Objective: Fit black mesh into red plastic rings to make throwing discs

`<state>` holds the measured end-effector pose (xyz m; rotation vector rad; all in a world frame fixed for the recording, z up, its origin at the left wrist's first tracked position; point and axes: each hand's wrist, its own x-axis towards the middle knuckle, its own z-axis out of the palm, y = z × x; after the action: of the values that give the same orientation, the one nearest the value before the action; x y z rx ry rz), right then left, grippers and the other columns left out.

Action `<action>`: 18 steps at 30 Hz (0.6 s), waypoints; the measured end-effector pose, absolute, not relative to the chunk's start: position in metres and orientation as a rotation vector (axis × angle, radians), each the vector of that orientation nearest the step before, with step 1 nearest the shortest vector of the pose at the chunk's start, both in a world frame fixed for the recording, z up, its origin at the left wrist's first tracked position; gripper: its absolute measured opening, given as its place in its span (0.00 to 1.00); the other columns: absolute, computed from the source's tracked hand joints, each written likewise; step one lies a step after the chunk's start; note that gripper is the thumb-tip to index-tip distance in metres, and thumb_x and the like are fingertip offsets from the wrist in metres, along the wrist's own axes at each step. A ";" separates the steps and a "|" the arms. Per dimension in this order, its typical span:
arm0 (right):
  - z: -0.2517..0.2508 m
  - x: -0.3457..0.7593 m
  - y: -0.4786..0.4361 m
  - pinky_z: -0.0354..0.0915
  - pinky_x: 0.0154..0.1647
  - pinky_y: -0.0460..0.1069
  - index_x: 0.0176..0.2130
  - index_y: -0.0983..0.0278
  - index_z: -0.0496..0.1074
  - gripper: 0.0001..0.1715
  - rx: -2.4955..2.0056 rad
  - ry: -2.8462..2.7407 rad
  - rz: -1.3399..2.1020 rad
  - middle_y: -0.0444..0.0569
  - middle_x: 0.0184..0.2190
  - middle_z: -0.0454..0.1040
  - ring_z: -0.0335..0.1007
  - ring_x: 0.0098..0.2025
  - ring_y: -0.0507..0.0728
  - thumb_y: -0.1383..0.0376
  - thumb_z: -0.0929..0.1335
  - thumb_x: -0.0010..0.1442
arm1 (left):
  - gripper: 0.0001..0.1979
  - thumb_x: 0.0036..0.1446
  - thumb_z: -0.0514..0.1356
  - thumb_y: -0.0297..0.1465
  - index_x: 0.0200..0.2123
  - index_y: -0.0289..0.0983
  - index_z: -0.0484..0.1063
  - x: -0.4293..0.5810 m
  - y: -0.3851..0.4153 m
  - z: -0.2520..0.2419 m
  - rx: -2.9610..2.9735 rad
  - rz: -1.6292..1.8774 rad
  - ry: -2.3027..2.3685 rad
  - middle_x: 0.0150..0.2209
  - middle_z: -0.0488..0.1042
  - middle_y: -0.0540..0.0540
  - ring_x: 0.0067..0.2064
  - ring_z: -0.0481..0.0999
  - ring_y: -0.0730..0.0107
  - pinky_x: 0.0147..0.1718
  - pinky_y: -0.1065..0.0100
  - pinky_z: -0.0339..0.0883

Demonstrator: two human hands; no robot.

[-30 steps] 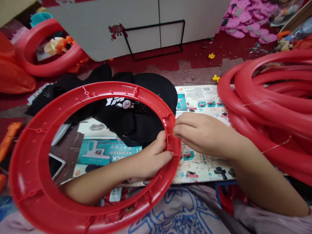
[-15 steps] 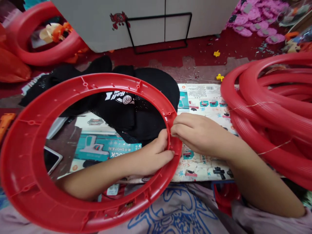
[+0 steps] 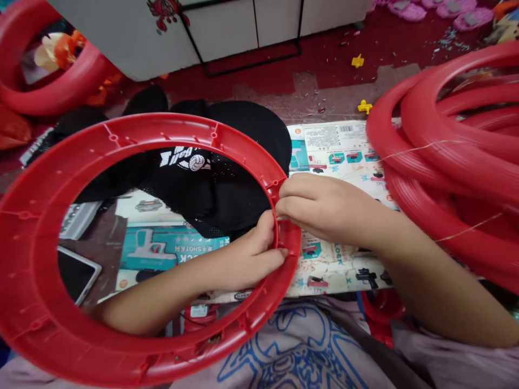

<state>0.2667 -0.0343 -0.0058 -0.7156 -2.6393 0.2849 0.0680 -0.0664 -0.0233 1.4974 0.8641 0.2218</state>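
A large red plastic ring (image 3: 34, 265) is tilted in front of me, its hollow, ribbed side with small screw posts facing up. My left hand (image 3: 259, 251) reaches through its opening and grips the right part of the rim, thumb and a finger on the inner edge. At the same part of the rim my right hand (image 3: 312, 208) is closed in a pinch, fingertips inside the channel. Whatever lies between those fingertips is hidden. Behind and beneath the ring lies black cloth (image 3: 243, 140) with white print.
Several red rings (image 3: 413, 173) are stacked at the right, with loose string across them. A printed cardboard sheet (image 3: 336, 148) lies below my hands. At left are a phone-like device (image 3: 79, 273) and another red ring (image 3: 77, 86). A white cabinet (image 3: 227, 38) stands behind yellow pieces (image 3: 364, 106).
The view has shifted, so most things sit a little further left and higher. Both hands keep their places on the ring, with the right fingertips slightly further into its channel.
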 end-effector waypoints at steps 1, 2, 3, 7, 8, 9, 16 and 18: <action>-0.005 0.267 -0.034 0.62 0.35 0.48 0.36 0.68 0.71 0.14 -0.722 -2.636 0.291 0.52 0.35 0.70 0.63 0.36 0.55 0.71 0.58 0.65 | 0.24 0.57 0.54 0.28 0.56 0.35 0.51 0.067 -0.066 -0.024 1.501 0.222 0.858 0.57 0.61 0.38 0.62 0.58 0.53 0.62 0.48 0.51; -0.005 0.267 -0.033 0.62 0.35 0.48 0.36 0.68 0.72 0.15 -0.735 -2.635 0.302 0.52 0.35 0.70 0.63 0.36 0.55 0.70 0.58 0.65 | 0.24 0.57 0.55 0.28 0.56 0.35 0.51 0.066 -0.067 -0.024 1.503 0.222 0.847 0.56 0.62 0.38 0.61 0.59 0.53 0.61 0.48 0.53; -0.004 0.267 -0.033 0.61 0.35 0.49 0.35 0.68 0.72 0.15 -0.755 -2.636 0.320 0.52 0.34 0.70 0.63 0.36 0.55 0.70 0.58 0.65 | 0.24 0.57 0.55 0.28 0.56 0.36 0.52 0.066 -0.067 -0.025 1.503 0.220 0.835 0.55 0.63 0.38 0.60 0.61 0.53 0.60 0.49 0.55; -0.002 0.267 -0.032 0.59 0.35 0.49 0.33 0.68 0.74 0.14 -0.880 -2.584 0.491 0.51 0.33 0.72 0.64 0.34 0.54 0.68 0.61 0.64 | 0.26 0.58 0.56 0.29 0.58 0.37 0.51 0.065 -0.070 -0.025 1.505 0.220 0.846 0.56 0.62 0.38 0.59 0.62 0.54 0.57 0.52 0.61; -0.002 0.267 -0.032 0.58 0.34 0.48 0.33 0.67 0.74 0.13 -0.913 -2.556 0.538 0.50 0.33 0.72 0.64 0.34 0.54 0.67 0.62 0.63 | 0.28 0.58 0.56 0.29 0.59 0.38 0.48 0.066 -0.071 -0.024 1.495 0.230 0.853 0.57 0.62 0.38 0.59 0.62 0.55 0.56 0.54 0.62; -0.002 0.267 -0.032 0.58 0.34 0.48 0.33 0.67 0.74 0.12 -0.939 -2.534 0.569 0.50 0.32 0.72 0.64 0.33 0.53 0.67 0.63 0.62 | 0.31 0.59 0.55 0.29 0.61 0.39 0.44 0.067 -0.072 -0.023 1.470 0.241 0.850 0.57 0.61 0.37 0.59 0.63 0.56 0.55 0.55 0.63; -0.001 0.263 -0.033 0.56 0.32 0.48 0.33 0.67 0.75 0.16 -0.894 -2.528 0.570 0.50 0.32 0.71 0.62 0.31 0.52 0.68 0.60 0.64 | 0.35 0.57 0.61 0.33 0.61 0.44 0.44 0.072 -0.077 -0.014 1.130 0.409 0.781 0.50 0.67 0.42 0.48 0.72 0.63 0.45 0.64 0.71; 0.000 0.261 -0.034 0.57 0.33 0.48 0.33 0.68 0.74 0.16 -0.875 -2.537 0.592 0.51 0.34 0.71 0.62 0.32 0.53 0.69 0.60 0.64 | 0.33 0.55 0.63 0.36 0.59 0.44 0.49 0.073 -0.078 -0.012 1.035 0.489 0.770 0.50 0.68 0.43 0.48 0.73 0.63 0.43 0.66 0.71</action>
<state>0.2609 -0.0338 0.0000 -0.8753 -2.5373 0.5925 0.0734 -0.0784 -0.0122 1.0351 0.7702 0.4889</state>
